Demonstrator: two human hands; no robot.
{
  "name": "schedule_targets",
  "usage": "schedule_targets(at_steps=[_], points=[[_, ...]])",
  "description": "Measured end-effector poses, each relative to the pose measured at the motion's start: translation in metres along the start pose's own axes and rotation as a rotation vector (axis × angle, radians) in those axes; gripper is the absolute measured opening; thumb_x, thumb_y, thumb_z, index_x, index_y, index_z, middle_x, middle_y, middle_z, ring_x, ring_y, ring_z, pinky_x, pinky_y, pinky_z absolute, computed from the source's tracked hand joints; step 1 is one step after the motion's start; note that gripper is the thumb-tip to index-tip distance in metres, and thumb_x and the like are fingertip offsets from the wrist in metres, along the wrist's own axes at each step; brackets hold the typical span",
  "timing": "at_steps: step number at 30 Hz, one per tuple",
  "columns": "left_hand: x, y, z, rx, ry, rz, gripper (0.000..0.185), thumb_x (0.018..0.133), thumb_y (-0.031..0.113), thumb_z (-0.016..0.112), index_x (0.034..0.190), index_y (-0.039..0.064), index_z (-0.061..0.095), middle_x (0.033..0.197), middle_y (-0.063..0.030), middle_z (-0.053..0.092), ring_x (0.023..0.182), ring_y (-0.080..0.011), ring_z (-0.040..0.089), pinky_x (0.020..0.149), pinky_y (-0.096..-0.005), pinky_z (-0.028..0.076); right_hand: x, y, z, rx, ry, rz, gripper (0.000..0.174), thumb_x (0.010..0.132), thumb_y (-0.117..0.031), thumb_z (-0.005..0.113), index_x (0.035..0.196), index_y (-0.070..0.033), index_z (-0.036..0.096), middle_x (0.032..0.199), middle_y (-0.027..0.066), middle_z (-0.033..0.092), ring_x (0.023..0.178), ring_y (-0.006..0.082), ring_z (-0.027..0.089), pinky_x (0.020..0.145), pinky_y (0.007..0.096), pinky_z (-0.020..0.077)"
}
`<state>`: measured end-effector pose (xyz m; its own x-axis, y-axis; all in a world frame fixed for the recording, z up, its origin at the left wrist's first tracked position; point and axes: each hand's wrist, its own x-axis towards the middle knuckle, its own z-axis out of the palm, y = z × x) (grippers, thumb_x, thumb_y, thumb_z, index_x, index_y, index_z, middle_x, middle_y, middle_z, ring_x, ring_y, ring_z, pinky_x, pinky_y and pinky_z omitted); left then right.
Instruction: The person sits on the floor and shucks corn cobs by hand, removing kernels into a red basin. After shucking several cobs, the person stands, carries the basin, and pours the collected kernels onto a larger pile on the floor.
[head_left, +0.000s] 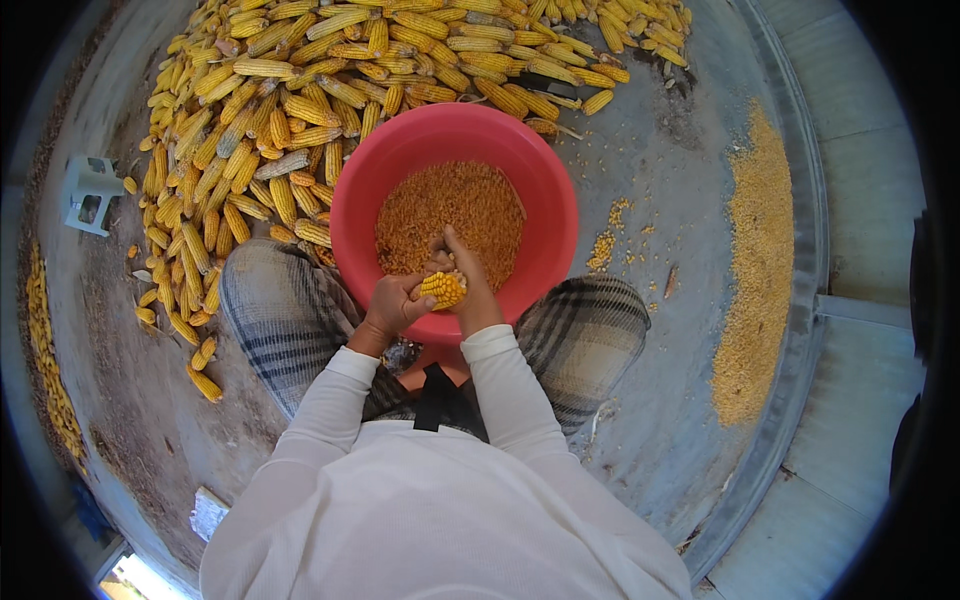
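An ear of yellow corn (442, 290) is held over the near side of a red plastic basin (551, 217). My left hand (394, 304) grips the ear from the left, thumb along its near end. On the other side my right hand (471, 281) wraps against the ear's far right part, its fingers partly hidden. Pale bare cob shows beside the right palm. Loose corn kernels (450, 202) cover the bottom of the basin, which stands between my knees.
A large heap of corn ears (300, 112) spreads beyond the basin and to its left. A dark object (544, 85) lies among the ears. Kernels form a long strip (754, 285) at right, with scattered ones (604, 247) nearer. A pale plastic stool (91, 195) stands far left.
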<state>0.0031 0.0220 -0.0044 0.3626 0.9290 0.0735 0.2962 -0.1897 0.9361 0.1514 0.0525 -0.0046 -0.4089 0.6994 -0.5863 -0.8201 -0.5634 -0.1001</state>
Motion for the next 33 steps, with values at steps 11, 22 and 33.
schedule_targets(at_steps=[11, 22, 33], points=[[0.0, -0.006, 0.027, -0.136, 0.167, -0.313, 0.054, 0.088, 0.045, 0.051, 0.064, -0.003, 0.047, 0.053, -0.007, 0.036, 0.056, -0.0101, 0.037, 0.049, -0.0331, 0.034, 0.006, 0.012, 0.016, -0.123, 0.171, -0.552, 0.052, 0.095, -0.051, 0.036, 0.06, -0.013, 0.045, 0.058, 0.0043, 0.05, 0.055, 0.0148, 0.048, 0.055, 0.0273, 0.0414], [0.003, 0.001, 0.028, -0.671, 0.017, -0.63, 0.055, 0.092, 0.048, 0.044, 0.059, 0.004, 0.044, 0.05, 0.0003, 0.041, 0.047, -0.0105, 0.039, 0.046, -0.0287, 0.03, 0.042, -0.009, -0.007, -0.189, 0.278, -0.279, 0.063, 0.093, -0.058, 0.028, 0.051, -0.013, 0.041, 0.047, 0.0029, 0.043, 0.049, 0.0168, 0.047, 0.043, 0.0289, 0.039], [0.004, 0.0, 0.041, -0.018, 0.335, -0.358, 0.056, 0.091, 0.049, 0.047, 0.062, 0.001, 0.048, 0.049, -0.0058, 0.041, 0.047, -0.0147, 0.041, 0.047, -0.0329, 0.034, 0.033, 0.026, 0.007, -0.351, 0.527, -0.669, 0.054, 0.094, -0.051, 0.034, 0.07, -0.006, 0.052, 0.07, 0.0074, 0.056, 0.064, 0.0171, 0.053, 0.064, 0.0303, 0.0442]])
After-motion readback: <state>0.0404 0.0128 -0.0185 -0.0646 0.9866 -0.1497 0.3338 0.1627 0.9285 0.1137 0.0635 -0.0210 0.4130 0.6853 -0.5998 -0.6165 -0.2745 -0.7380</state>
